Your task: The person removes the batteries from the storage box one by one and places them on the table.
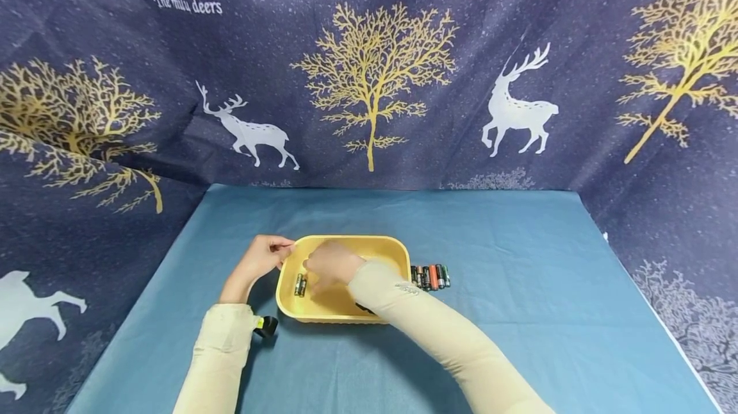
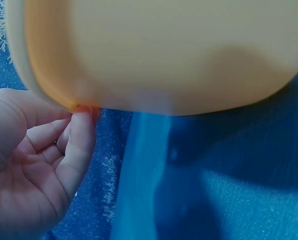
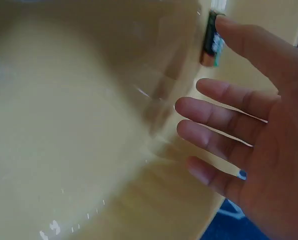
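Note:
A yellow plastic tub (image 1: pixel 343 320) stands on the blue tabletop. My left hand (image 1: pixel 265 257) pinches its rim at the far left corner; in the left wrist view thumb and fingers meet on the tub's edge (image 2: pixel 114 55). Over the inside of the tub is my right hand (image 1: pixel 334 263), blurred in the head view. From the right wrist, that hand (image 3: pixel 259 115) shows its fingers spread apart, with no object gripped. A battery (image 3: pixel 211 42) lies inside the tub by the thumb tip. Two small batteries (image 1: pixel 300 285) lie side by side at the tub's left end.
Just right of the tub, several batteries (image 1: pixel 434 277) lie in a row, one of them orange-red. Something dark (image 1: pixel 363 308) in the tub is partly hidden under the right forearm. A dark blue cloth (image 1: pixel 398 81) with deer and trees hangs behind the table.

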The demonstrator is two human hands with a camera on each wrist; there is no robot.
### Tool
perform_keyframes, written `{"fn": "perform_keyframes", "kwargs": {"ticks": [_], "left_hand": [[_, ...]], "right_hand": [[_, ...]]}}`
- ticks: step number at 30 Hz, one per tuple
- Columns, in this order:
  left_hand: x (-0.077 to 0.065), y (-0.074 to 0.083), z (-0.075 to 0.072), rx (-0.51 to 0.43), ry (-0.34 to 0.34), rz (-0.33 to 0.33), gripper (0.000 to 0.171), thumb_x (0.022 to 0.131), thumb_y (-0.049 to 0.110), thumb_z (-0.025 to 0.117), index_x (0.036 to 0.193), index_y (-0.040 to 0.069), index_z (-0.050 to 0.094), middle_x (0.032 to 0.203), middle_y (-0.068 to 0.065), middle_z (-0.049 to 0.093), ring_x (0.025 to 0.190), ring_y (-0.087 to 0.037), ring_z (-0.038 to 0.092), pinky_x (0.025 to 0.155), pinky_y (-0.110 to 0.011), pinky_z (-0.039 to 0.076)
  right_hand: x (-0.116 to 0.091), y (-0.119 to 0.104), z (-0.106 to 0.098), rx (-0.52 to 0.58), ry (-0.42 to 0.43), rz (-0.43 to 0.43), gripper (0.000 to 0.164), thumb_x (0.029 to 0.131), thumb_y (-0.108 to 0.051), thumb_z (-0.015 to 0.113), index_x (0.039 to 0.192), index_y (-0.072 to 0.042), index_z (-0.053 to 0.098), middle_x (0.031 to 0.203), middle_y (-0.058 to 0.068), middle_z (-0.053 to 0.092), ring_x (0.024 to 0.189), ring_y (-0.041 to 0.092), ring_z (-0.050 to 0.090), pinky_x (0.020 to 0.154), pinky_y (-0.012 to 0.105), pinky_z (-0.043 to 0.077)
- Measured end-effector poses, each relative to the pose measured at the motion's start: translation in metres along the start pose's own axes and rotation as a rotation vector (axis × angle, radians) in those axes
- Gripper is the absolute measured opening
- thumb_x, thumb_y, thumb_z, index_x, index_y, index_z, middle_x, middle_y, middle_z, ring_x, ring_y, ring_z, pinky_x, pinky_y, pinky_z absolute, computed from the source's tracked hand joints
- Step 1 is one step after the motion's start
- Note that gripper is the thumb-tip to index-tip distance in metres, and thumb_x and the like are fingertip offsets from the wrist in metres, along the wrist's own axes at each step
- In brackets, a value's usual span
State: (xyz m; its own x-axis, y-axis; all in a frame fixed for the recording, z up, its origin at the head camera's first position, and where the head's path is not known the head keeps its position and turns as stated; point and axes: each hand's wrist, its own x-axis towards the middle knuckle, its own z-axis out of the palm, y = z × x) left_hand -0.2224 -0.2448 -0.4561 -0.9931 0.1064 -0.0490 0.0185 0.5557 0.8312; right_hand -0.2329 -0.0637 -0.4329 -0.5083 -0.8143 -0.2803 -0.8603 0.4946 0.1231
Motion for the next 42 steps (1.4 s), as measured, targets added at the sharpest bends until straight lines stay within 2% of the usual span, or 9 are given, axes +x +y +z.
{"fn": "perform_keyframes", "kwargs": {"ticks": [4, 9, 13, 17, 24, 30, 35, 42], "left_hand": [[0.0, 0.0, 0.0, 0.0, -0.006, -0.005, 0.02, 0.094, 0.004, 0.059, 0.106, -0.009, 0.069, 0.08, -0.014, 0.068, 0.056, -0.016, 0.058, 0.061, -0.048, 0.056], [0.0, 0.0, -0.001, 0.0, -0.008, 0.007, 0.021, 0.095, 0.005, 0.059, 0.106, -0.01, 0.069, 0.079, -0.013, 0.067, 0.055, -0.016, 0.057, 0.06, -0.047, 0.055], [-0.001, 0.001, -0.002, -0.004, -0.008, 0.014, 0.021, 0.095, 0.004, 0.059, 0.107, -0.01, 0.068, 0.078, -0.012, 0.067, 0.056, -0.016, 0.058, 0.061, -0.048, 0.055], [-0.001, 0.0, -0.002, 0.002, -0.005, 0.015, 0.02, 0.095, 0.004, 0.059, 0.107, -0.01, 0.069, 0.079, -0.012, 0.067, 0.056, -0.017, 0.058, 0.061, -0.048, 0.055], [0.0, 0.0, -0.001, 0.009, -0.002, 0.013, 0.02, 0.094, 0.003, 0.059, 0.106, -0.01, 0.069, 0.079, -0.013, 0.068, 0.055, -0.015, 0.057, 0.059, -0.044, 0.056], [0.0, 0.0, -0.001, 0.017, -0.007, 0.014, 0.021, 0.095, 0.004, 0.059, 0.107, -0.009, 0.068, 0.08, -0.014, 0.068, 0.056, -0.015, 0.058, 0.06, -0.045, 0.056], [0.0, 0.0, -0.001, 0.016, -0.009, -0.004, 0.021, 0.095, 0.005, 0.059, 0.108, -0.008, 0.069, 0.081, -0.012, 0.068, 0.058, -0.017, 0.059, 0.062, -0.047, 0.056], [-0.001, 0.0, -0.001, 0.016, -0.013, -0.006, 0.022, 0.095, 0.006, 0.059, 0.11, -0.009, 0.068, 0.08, -0.011, 0.067, 0.058, -0.018, 0.059, 0.062, -0.047, 0.056]], "right_hand": [[0.007, -0.007, 0.004, 0.011, -0.002, 0.01, 0.039, 0.079, -0.054, 0.07, 0.1, -0.021, 0.068, 0.087, -0.007, 0.063, 0.07, 0.01, 0.056, 0.067, 0.024, 0.049], [0.013, -0.014, 0.004, -0.02, 0.019, 0.025, 0.044, 0.076, -0.059, 0.071, 0.1, -0.021, 0.07, 0.098, -0.008, 0.066, 0.088, 0.01, 0.061, 0.081, 0.025, 0.049], [0.016, -0.017, 0.004, -0.028, 0.015, 0.05, 0.05, 0.078, -0.061, 0.07, 0.109, -0.022, 0.068, 0.115, -0.009, 0.064, 0.109, 0.01, 0.058, 0.096, 0.027, 0.044], [0.018, -0.018, 0.005, -0.031, 0.009, 0.063, 0.054, 0.08, -0.06, 0.068, 0.118, -0.022, 0.064, 0.121, -0.008, 0.062, 0.116, 0.01, 0.054, 0.101, 0.028, 0.04], [0.02, -0.017, 0.006, -0.023, 0.018, 0.052, 0.049, 0.081, -0.056, 0.07, 0.115, -0.022, 0.063, 0.114, -0.009, 0.062, 0.11, 0.009, 0.057, 0.097, 0.028, 0.042], [0.018, -0.017, 0.003, -0.003, -0.003, 0.057, 0.036, 0.08, -0.051, 0.073, 0.102, -0.023, 0.066, 0.105, -0.01, 0.064, 0.103, 0.008, 0.058, 0.096, 0.027, 0.042], [0.013, -0.017, -0.003, -0.021, -0.043, 0.079, 0.036, 0.081, -0.049, 0.073, 0.105, -0.023, 0.067, 0.103, -0.01, 0.065, 0.099, 0.01, 0.059, 0.093, 0.028, 0.044], [0.007, -0.013, -0.01, -0.051, -0.076, 0.077, 0.034, 0.082, -0.05, 0.071, 0.101, -0.022, 0.065, 0.088, -0.01, 0.064, 0.076, 0.007, 0.056, 0.076, 0.024, 0.049]]}}
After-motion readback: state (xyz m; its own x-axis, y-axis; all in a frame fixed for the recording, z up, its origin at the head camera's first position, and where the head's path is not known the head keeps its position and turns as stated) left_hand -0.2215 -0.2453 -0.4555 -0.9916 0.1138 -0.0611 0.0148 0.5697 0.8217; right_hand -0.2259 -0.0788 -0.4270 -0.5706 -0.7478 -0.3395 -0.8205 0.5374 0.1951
